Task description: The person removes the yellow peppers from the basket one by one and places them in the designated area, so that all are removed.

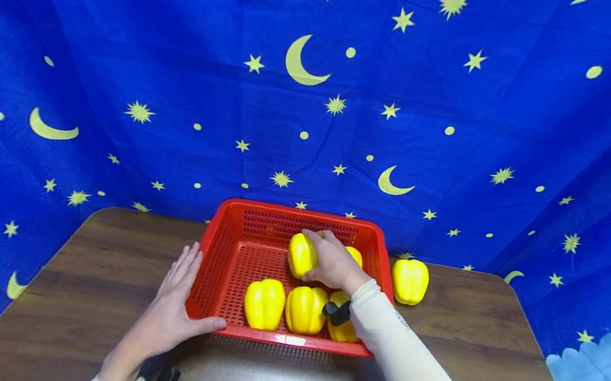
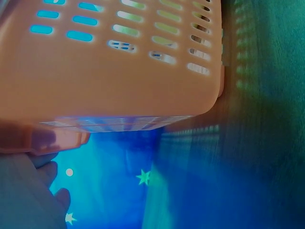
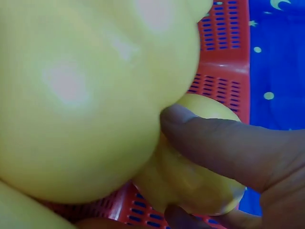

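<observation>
Right hand (image 1: pixel 334 263) grips yellow pepper (image 1: pixel 301 257), long axis upright in head view

The basket (image 1: pixel 243 333) stands on the table (image 1: pixel 86 289), before the curtain (image 1: pixel 351 131). Inside it, three peppers (image 1: pixel 306 310) sit side by side along the near wall, from the middle to the right corner. Behind them, the right hand (image 1: pixel 334 265) grips a fourth pepper (image 1: pixel 300 256), left of a partly hidden fifth pepper (image 1: pixel 356 255). A sixth pepper (image 1: pixel 409 281) is on the table, just right of the basket. The left hand (image 1: pixel 174 306) lies along the basket's left side, thumb on the near rim.
</observation>
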Demonstrator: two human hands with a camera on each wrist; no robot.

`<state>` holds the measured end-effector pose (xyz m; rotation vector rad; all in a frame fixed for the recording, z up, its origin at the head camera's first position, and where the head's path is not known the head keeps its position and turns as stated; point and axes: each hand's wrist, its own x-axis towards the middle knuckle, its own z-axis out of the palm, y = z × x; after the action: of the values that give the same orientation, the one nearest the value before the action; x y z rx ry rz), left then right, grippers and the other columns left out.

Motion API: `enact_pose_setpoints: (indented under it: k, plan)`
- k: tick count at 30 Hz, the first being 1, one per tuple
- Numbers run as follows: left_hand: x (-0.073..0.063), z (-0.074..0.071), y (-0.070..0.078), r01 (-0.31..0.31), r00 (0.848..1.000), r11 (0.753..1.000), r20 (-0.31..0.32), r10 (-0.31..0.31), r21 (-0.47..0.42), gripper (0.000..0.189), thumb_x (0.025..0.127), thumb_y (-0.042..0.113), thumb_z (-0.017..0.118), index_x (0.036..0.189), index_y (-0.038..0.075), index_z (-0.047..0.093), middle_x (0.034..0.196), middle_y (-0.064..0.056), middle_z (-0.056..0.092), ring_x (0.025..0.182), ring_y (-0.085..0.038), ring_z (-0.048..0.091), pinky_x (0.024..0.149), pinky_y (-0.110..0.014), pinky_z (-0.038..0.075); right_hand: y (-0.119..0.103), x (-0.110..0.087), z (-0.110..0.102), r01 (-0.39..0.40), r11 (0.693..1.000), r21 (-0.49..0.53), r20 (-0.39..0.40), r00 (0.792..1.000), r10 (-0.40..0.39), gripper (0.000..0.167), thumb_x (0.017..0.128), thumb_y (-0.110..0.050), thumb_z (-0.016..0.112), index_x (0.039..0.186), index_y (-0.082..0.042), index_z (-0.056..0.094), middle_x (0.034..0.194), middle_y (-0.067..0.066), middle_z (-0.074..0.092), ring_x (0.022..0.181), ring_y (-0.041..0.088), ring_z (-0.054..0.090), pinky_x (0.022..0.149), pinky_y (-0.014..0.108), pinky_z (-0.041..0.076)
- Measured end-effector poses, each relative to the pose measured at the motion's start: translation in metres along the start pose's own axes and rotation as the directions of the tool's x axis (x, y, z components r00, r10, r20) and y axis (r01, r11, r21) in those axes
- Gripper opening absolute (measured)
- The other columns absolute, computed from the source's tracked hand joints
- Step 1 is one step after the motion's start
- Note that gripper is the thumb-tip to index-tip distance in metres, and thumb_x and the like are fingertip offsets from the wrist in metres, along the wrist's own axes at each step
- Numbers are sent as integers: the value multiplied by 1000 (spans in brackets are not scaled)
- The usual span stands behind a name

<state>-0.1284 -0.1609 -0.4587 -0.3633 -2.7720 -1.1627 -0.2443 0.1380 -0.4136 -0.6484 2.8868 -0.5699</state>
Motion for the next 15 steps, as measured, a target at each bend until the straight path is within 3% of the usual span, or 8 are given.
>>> enact_pose_setpoints:
  k: [9,15]
  plan:
    - [-2,0,-3,-10,1000,1000,-8,10,-6,123,71,45,89,160,1,16,169,-8,4,154,-33,-1,114,-71,14,1,-19,-12,24,997,73,-56,998,-20,93,78,-24,89,155,-9,39,141,21,48,118,34,55,104,48,47]
    - [-1,2,-4,-9,1000,1000,-8,9,-2,124,71,45,89,160,2,15,169,-7,3,154,-32,-2,112,-73,15,5,-33,-19,53,995,79,-147,988,-41,92,78,-25,88,154,-9,40,141,20,50,120,35,55,105,49,46]
